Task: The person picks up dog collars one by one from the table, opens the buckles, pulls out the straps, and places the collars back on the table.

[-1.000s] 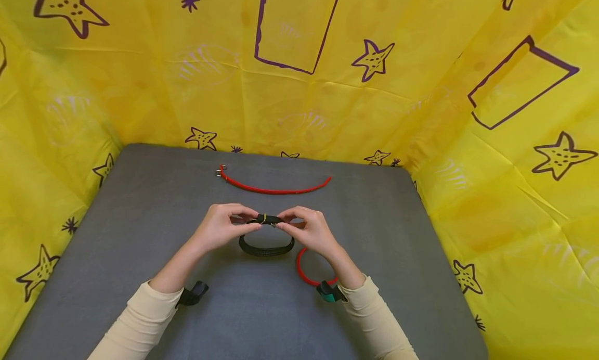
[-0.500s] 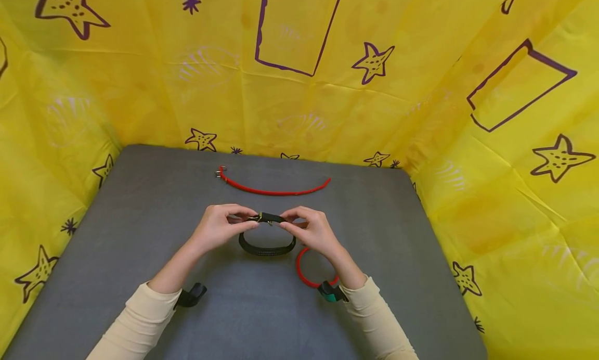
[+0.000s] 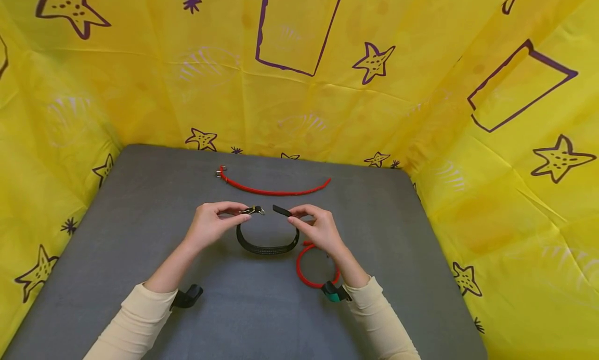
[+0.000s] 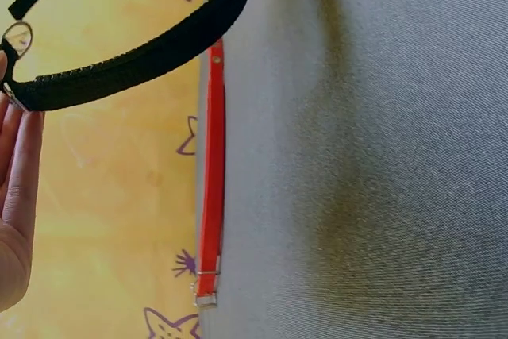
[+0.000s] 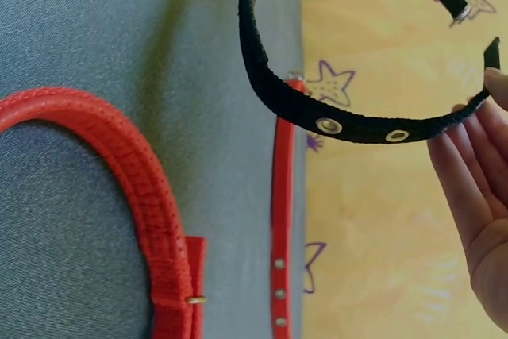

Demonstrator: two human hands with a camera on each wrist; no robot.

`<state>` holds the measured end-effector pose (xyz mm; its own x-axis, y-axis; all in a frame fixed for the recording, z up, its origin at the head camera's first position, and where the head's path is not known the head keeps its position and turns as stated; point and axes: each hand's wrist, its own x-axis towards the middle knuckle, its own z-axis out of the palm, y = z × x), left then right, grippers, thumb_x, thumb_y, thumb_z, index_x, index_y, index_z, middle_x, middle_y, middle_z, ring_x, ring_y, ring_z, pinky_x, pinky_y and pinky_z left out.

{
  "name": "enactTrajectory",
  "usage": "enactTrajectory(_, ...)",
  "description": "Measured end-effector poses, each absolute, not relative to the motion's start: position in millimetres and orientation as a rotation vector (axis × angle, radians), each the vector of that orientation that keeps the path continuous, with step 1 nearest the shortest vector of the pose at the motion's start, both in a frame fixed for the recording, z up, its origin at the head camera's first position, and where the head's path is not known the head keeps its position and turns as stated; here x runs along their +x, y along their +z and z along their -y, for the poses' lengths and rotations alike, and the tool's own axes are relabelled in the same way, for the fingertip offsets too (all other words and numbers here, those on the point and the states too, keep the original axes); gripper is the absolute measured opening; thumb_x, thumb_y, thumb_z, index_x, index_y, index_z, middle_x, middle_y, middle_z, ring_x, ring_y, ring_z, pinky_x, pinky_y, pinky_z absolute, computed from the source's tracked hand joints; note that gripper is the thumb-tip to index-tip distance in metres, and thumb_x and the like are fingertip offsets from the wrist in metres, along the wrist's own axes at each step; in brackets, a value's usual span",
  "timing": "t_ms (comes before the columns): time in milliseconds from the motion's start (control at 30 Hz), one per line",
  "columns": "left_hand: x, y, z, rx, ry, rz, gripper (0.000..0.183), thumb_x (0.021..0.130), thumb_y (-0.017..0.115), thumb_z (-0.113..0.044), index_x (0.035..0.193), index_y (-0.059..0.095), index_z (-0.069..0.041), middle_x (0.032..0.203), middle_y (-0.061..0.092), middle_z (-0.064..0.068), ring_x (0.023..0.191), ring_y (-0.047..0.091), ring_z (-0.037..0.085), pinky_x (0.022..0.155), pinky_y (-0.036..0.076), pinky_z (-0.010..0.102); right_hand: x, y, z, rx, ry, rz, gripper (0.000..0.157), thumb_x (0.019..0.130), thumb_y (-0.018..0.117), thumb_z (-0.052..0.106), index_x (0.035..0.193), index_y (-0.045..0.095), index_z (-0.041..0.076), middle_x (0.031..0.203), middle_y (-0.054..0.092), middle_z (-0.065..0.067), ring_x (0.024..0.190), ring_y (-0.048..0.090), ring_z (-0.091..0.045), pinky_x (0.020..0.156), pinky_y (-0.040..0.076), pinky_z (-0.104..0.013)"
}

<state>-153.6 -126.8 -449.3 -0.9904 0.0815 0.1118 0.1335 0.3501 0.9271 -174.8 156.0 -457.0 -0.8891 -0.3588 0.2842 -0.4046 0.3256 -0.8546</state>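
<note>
A black collar (image 3: 268,249) hangs in a loop between both hands, above the table, its two ends apart. My left hand (image 3: 211,223) pinches the end with the metal buckle and ring. The free strap end is pinched in my right hand (image 3: 319,227), with its tip sticking out toward the buckle. In the right wrist view metal eyelets show along the black collar (image 5: 365,129) near the right fingers. The left wrist view has the ring hanging at the buckle end of the black collar (image 4: 135,69).
A red collar (image 3: 276,193) lies stretched out at the back of the grey table (image 3: 262,318), buckle to the left. Another red collar (image 3: 301,271), fastened in a ring, lies below the right wrist. Yellow patterned cloth (image 3: 299,94) walls the table's back and sides.
The black strap's end has come out of the buckle. My hands have moved apart, left hand leftward and right hand rightward, and a gap now shows between the collar's ends.
</note>
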Motion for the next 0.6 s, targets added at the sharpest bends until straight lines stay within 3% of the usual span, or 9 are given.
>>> enactTrajectory(267,-158,-458,137,-0.018,-1.776,2.525,0.036,0.080,0.081,-0.037,0.104,0.076,-0.012,0.092,0.074,0.000,0.080,0.068,0.005,0.067,0.053,0.021,-181,-463,-164,0.513,1.704,2.518,0.017,0.088,0.075,0.022,0.103,0.074,0.014,0.095,0.072,0.001,0.089,0.065,-0.014,0.075,0.057,-0.034)
enactTrajectory(433,-161,-466,142,0.072,-2.065,2.357,0.043,0.081,0.081,-0.029,0.110,0.071,0.001,0.091,0.074,0.000,0.079,0.070,0.008,0.073,0.057,0.025,-186,-468,-170,0.341,1.778,2.483,0.019,0.087,0.076,0.024,0.102,0.075,0.013,0.092,0.072,0.001,0.087,0.065,-0.014,0.079,0.054,-0.034)
enactTrajectory(600,-165,-473,147,0.152,-2.265,2.212,0.045,0.084,0.079,-0.021,0.113,0.065,0.010,0.087,0.072,-0.005,0.076,0.071,0.009,0.075,0.057,0.030,-190,-475,-175,0.130,2.079,2.316,0.024,0.087,0.076,0.018,0.104,0.073,0.002,0.092,0.071,-0.005,0.085,0.067,-0.016,0.077,0.057,-0.031)
